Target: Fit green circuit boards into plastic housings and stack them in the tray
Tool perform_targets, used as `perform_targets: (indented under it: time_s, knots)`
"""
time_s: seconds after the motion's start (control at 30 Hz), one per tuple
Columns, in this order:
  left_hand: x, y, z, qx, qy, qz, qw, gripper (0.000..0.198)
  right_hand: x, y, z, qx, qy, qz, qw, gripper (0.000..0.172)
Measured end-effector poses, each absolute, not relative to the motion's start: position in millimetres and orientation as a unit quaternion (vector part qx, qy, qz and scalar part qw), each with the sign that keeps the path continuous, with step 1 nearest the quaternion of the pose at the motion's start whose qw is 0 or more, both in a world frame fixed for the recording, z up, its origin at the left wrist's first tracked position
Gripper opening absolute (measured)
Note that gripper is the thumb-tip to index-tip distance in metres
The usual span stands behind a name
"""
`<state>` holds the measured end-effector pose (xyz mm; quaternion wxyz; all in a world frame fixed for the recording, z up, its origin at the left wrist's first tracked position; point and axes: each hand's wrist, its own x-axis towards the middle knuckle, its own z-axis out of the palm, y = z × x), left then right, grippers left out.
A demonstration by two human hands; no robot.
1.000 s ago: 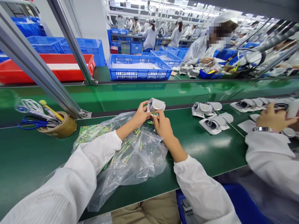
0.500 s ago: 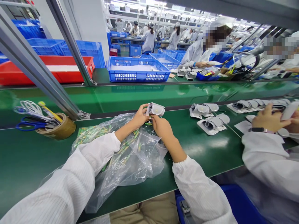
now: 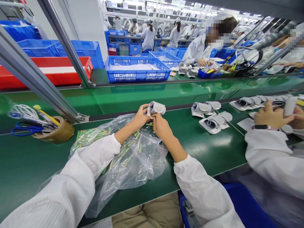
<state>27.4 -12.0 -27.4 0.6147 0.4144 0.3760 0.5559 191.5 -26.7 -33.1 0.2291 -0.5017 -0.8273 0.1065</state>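
Over a clear plastic bag [image 3: 142, 161] I hold up a light grey device with a rolled cuff [image 3: 157, 108]. My left hand [image 3: 142, 118] is closed on the device's left side, thumb and fingers gripping its edge. Just below the device, my right hand [image 3: 161, 127] has its fingers pinched together against the underside; what is between them is too small to make out. Small green-and-yellow sticks that look like batteries [image 3: 128, 155] lie in and under the bag, and a few dark and green ones show beneath my hands.
Similar cuffed devices [image 3: 215, 123] stand to the right, near a co-worker's hand [image 3: 268, 118]. At left is a cardboard tape-roll holder [image 3: 63, 133] with blue-handled scissors [image 3: 26, 128] and pens. Across the green belt [image 3: 133, 93] sit a blue basket [image 3: 137, 76] and red tray [image 3: 68, 76]. A metal post [image 3: 64, 41] rises at left.
The view has shifted slightly. My hands stay together at the cuffed device, which is turned a little more to face me. The co-worker's hands at right have moved slightly.
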Motion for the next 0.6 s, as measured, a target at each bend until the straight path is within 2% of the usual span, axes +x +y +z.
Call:
perform_targets:
  time_s: [0.3,0.43,0.6]
  knots:
    - [30.9,-15.2,-19.9,0.369,0.407,0.563,0.617,0.078,189.2,-27.3,-35.0,-0.502,-0.824,0.117,0.237,0.034]
    - [30.3,-11.8,-18.4,0.309,0.430,0.577,0.622,0.074,192.1,-25.2,-38.8,-0.499,-0.811,0.140,0.271,0.032]
    - [28.6,-10.4,-20.9,0.322,0.414,0.575,0.628,0.074,191.9,-31.8,-31.2,-0.496,-0.822,0.096,0.263,0.039]
